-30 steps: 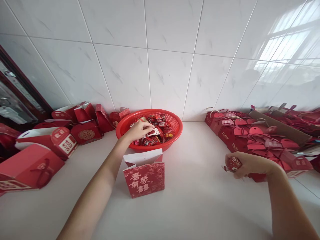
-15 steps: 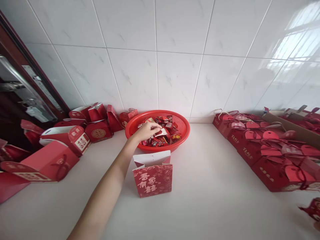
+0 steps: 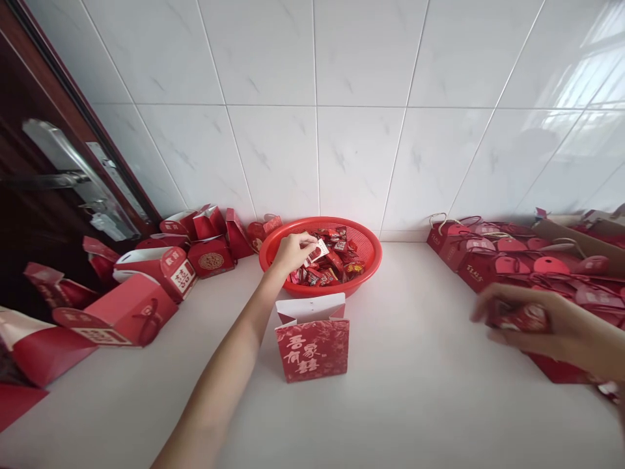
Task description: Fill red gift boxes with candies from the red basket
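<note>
My left hand (image 3: 293, 253) reaches over a red plastic basket (image 3: 374, 262) heaped with red-wrapped candies (image 3: 336, 264). Its thumb and fingers pinch a small white-and-red candy packet (image 3: 316, 252) above the pile. In front of the basket stands a red gift box (image 3: 313, 352) with pale lettering, its white-lined top flap raised. At the right, my right hand (image 3: 569, 329) is closed around red-wrapped candy (image 3: 526, 318), slightly blurred; how many pieces it holds I cannot tell. It hovers over the counter beside a row of filled boxes.
Several red gift boxes (image 3: 131, 309), some with raised flaps, stand at the left near a dark door (image 3: 29, 169) with a metal handle. Rows of red boxes with cord handles (image 3: 471, 270) line the right side. A tiled wall (image 3: 361, 156) rises behind the white counter (image 3: 400, 404).
My right hand has come in from the right edge, carrying red-wrapped candy. The left hand still pinches the packet, now tilted more. The view has turned slightly left.
</note>
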Demonstrator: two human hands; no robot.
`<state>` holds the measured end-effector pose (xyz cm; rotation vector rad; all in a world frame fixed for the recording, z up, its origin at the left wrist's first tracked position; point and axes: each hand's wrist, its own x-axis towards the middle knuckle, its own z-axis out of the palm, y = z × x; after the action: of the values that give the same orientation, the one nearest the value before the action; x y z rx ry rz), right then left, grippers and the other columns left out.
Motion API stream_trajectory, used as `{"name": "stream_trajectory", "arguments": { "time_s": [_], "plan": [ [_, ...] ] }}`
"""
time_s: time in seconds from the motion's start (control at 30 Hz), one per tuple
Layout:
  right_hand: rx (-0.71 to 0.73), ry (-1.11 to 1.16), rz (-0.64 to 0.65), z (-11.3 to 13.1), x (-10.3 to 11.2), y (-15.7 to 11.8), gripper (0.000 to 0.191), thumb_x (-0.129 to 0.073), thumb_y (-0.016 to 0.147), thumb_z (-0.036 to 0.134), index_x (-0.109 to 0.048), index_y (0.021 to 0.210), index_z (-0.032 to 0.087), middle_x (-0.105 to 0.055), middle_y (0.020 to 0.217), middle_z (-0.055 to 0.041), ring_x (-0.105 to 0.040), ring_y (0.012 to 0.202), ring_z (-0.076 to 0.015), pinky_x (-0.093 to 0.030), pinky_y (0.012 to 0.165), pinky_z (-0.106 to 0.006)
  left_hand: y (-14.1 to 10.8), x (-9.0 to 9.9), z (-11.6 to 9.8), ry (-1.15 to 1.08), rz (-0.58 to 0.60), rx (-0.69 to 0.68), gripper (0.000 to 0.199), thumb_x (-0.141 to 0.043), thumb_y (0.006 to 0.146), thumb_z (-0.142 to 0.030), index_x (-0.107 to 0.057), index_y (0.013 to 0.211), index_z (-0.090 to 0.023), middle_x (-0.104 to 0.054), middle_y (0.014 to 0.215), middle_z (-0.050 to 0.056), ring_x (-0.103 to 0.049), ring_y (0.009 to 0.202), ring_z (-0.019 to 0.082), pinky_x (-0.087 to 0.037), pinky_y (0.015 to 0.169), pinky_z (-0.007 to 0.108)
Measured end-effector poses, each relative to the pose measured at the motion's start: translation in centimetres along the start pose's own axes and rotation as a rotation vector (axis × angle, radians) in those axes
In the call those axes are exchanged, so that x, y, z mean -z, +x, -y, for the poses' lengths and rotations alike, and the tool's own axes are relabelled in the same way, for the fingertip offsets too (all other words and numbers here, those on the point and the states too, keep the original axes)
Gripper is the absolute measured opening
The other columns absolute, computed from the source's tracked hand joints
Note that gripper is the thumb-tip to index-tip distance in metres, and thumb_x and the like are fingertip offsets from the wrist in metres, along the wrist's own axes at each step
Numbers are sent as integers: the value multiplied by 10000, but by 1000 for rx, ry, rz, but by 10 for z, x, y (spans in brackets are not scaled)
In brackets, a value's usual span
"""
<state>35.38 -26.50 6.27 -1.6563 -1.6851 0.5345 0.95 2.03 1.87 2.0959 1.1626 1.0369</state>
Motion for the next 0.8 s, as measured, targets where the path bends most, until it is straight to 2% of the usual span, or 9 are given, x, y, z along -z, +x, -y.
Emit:
{"name": "stream_trajectory", "arguments": {
  "time_s": [0.03, 0.07, 0.13, 0.23, 0.33, 0.43, 0.5, 0.63, 0.8],
  "plan": [
    [-24, 62, 96, 14, -8, 18, 266, -883, 683, 433, -779, 855, 259, -731, 801, -95, -669, 629, -210, -565, 504, -288, 0, 0, 0, 36, -27, 13, 181, -617, 844, -164, -781, 918, -174, -803, 1050, 89, -735, 1052, 259, -560, 944, 349],
    [-39, 148, 105, 24, -17, 35, 289, -876, 692, 449, -764, 860, 243, -718, 785, -77, -649, 606, -187, -541, 484, -269, -1, 0, 0, 66, -49, 25, 198, -605, 854, -153, -779, 946, -174, -800, 1061, 87, -733, 1052, 256, -560, 936, 340],
    [-59, 338, 76, 38, -41, 69, 345, -892, 671, 444, -726, 863, 210, -727, 838, -65, -652, 625, -165, -541, 521, -255, -2, 0, -1, 100, -76, 43, 247, -584, 875, -141, -767, 1038, -177, -790, 1097, 81, -731, 1043, 241, -563, 913, 320],
    [-42, 628, 8, 45, -84, 111, 435, -937, 577, 429, -666, 813, 184, -702, 722, -26, -628, 585, -142, -519, 534, -245, -3, 1, -2, 135, -72, 55, 360, -546, 884, -102, -725, 1183, -191, -782, 1074, 60, -735, 960, 206, -571, 862, 293],
    [-53, 811, -158, 50, -122, 146, 472, -945, 503, 413, -661, 789, 169, -676, 631, -2, -625, 571, -144, -525, 556, -261, -3, 2, -2, 186, -49, 66, 423, -503, 892, -65, -708, 1229, -215, -784, 1028, 37, -735, 879, 183, -572, 845, 280],
    [-50, 884, -367, 54, -150, 173, 400, -913, 486, 369, -633, 698, 179, -632, 538, 22, -607, 534, -147, -521, 542, -269, -3, 0, -2, 308, -14, 77, 412, -503, 888, -38, -749, 1166, -217, -788, 1092, 55, -735, 973, 201, -552, 914, 291],
    [-40, 899, -423, 55, -162, 187, 336, -880, 512, 348, -617, 646, 187, -636, 521, 14, -591, 513, -144, -507, 522, -268, -4, -1, -2, 429, 55, 99, 418, -518, 868, -15, -769, 1142, -208, -778, 1166, 81, -721, 1069, 227, -534, 961, 305],
    [-39, 926, -401, 53, -175, 200, 256, -840, 534, 323, -635, 588, 179, -645, 512, -4, -591, 499, -152, -498, 502, -271, -3, 1, -4, 566, 185, 126, 401, -554, 826, -14, -791, 1099, -186, -774, 1174, 114, -712, 1109, 272, -537, 944, 324],
    [-47, 957, -389, 50, -177, 200, 235, -830, 541, 307, -636, 556, 176, -642, 507, -5, -579, 477, -144, -484, 479, -263, 22, 3, -10, 610, 287, 40, 451, -559, 782, -22, -782, 1117, -227, -751, 1248, 64, -671, 1174, 246, -509, 934, 269]
  ]
}}
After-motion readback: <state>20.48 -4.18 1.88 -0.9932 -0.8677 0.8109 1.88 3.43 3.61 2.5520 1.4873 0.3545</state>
